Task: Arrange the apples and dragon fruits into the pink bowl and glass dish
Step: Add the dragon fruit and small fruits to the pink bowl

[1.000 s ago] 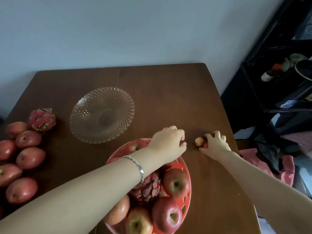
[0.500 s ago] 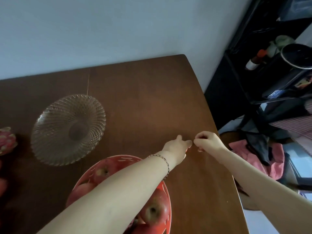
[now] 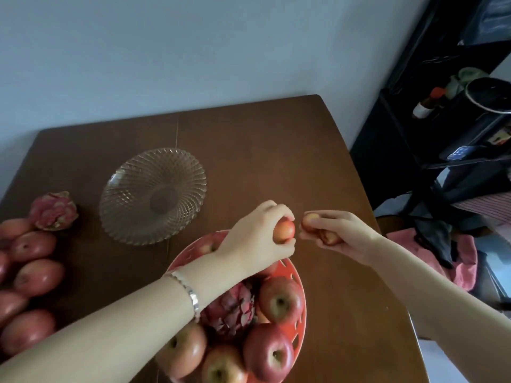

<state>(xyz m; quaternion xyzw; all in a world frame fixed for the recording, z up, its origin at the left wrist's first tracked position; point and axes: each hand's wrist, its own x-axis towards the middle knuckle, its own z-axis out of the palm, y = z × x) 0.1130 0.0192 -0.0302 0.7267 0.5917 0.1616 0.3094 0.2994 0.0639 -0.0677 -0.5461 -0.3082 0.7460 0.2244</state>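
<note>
We had the left hand point(image 3: 254, 241) clamped on 1 small fruit point(image 3: 284, 230), right hand point(image 3: 337, 236) on 2 small ones point(image 3: 311, 221), mid-frame. Light, firm, smooth; we'd cup them, not pinch.

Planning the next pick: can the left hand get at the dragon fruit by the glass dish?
Probably not yet: the left hand is shut on a small fruit. Path to the dragon fruit looks unobstructed.
</note>
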